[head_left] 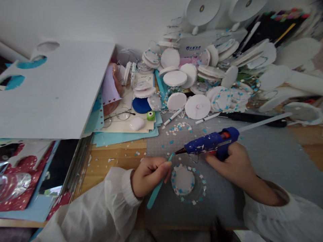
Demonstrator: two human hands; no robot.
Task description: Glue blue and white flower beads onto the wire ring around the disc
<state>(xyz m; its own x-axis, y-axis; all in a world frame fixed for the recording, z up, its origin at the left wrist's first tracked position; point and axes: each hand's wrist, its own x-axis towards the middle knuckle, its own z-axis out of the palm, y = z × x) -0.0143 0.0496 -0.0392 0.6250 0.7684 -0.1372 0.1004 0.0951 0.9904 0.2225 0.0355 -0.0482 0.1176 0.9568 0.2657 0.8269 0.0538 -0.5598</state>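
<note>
My left hand (pixel 152 174) is closed on a pair of teal tweezers (pixel 155 195), whose tip points up and right. At that tip is a tiny blue piece (pixel 173 154), right by the nozzle of a glue gun. The blue glue gun (pixel 212 143) is gripped by my right hand (pixel 233 164), its nozzle pointing left and a long glue stick (pixel 264 123) jutting from its back. Below the nozzle, a white disc (pixel 183 180) edged with small blue and white flowers lies on the grey cutting mat (pixel 222 208). A ring (pixel 203 188) of similar flowers curves around its right side.
Loose paper flowers (pixel 179 128) are scattered on the mat. Behind them are piled white discs (pixel 198 106), white pens (pixel 174 116) and a black-handled tool (pixel 252 118). Leftward lie eyeglasses (pixel 123 115), a green punch (pixel 150 115), blue paper (pixel 126 137) and a large white board (pixel 58 90).
</note>
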